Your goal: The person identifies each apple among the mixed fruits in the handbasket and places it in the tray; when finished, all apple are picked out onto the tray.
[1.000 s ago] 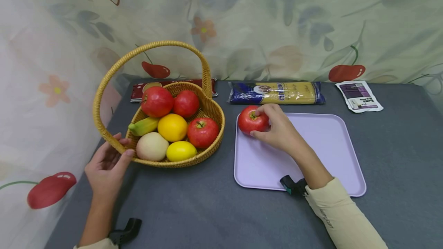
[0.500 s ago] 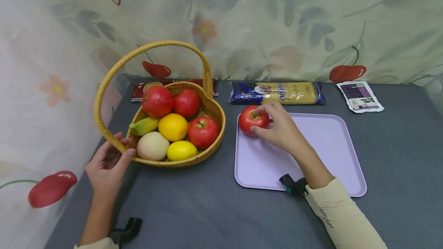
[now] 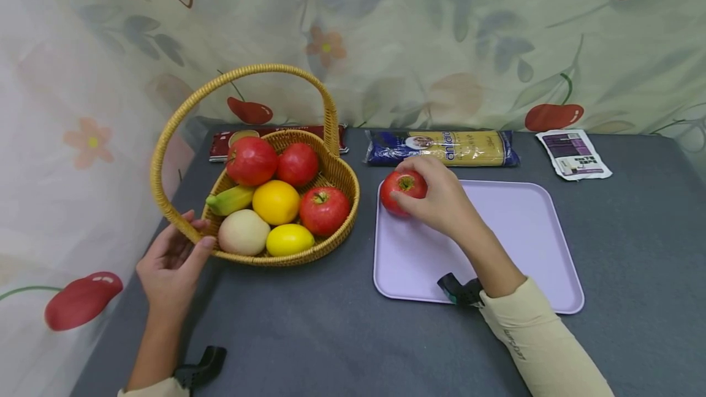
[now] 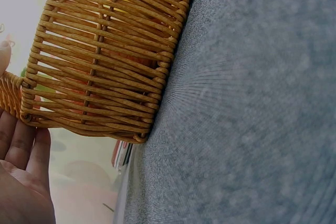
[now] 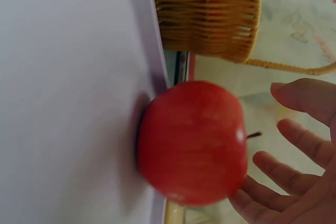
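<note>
On the far left corner of a lilac tray sits a red apple, its stem pointing up. My right hand is over the apple's right side. In the right wrist view its fingers are spread, the lower ones right at the apple's edge and the thumb apart from it. To the left stands a wicker basket with a tall arched handle. My left hand holds it where the handle meets the rim, thumb in front and fingers behind. Inside lie red apples, an orange, a lemon, a banana and a pale peach-like fruit.
Along the back of the grey table lie a red package behind the basket, a blue and yellow pasta packet behind the tray, and a white and purple pouch at right. A patterned curtain hangs behind.
My right hand has shifted slightly left over the apple and its fingers have loosened, showing more of the stem end. The left hand and the basket look the same.
</note>
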`<state>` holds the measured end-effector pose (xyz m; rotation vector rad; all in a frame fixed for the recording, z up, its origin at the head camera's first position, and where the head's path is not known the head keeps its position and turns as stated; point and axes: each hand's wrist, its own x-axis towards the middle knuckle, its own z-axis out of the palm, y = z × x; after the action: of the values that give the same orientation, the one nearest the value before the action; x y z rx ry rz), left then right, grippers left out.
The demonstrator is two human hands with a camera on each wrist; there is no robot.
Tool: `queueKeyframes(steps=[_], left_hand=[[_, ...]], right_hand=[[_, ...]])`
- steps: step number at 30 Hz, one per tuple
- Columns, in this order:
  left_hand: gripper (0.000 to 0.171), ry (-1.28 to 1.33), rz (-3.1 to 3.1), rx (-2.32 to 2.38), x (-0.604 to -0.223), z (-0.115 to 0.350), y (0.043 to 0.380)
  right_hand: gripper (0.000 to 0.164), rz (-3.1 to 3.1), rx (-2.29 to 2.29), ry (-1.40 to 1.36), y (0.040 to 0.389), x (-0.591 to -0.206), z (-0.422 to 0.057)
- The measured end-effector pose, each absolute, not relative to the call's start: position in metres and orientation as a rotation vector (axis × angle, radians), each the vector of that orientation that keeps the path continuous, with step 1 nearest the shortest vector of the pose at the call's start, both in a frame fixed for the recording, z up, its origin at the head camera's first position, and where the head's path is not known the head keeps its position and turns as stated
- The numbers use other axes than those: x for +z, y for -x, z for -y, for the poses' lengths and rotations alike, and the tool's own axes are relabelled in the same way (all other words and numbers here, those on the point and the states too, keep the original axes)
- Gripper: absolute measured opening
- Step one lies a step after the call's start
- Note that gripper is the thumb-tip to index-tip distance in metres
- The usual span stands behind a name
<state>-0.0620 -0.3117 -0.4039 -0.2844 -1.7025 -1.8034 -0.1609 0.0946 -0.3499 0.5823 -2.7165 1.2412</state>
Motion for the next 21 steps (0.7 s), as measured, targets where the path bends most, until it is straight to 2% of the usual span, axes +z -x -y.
queueKeyframes(steps=[21], left_hand=[[0.044,0.290,1.694,-1.806,-0.405,0.312,0.063]], right_hand=[[0.042,2.703,1.201,-0.847,0.166,-0.325,-0.027]])
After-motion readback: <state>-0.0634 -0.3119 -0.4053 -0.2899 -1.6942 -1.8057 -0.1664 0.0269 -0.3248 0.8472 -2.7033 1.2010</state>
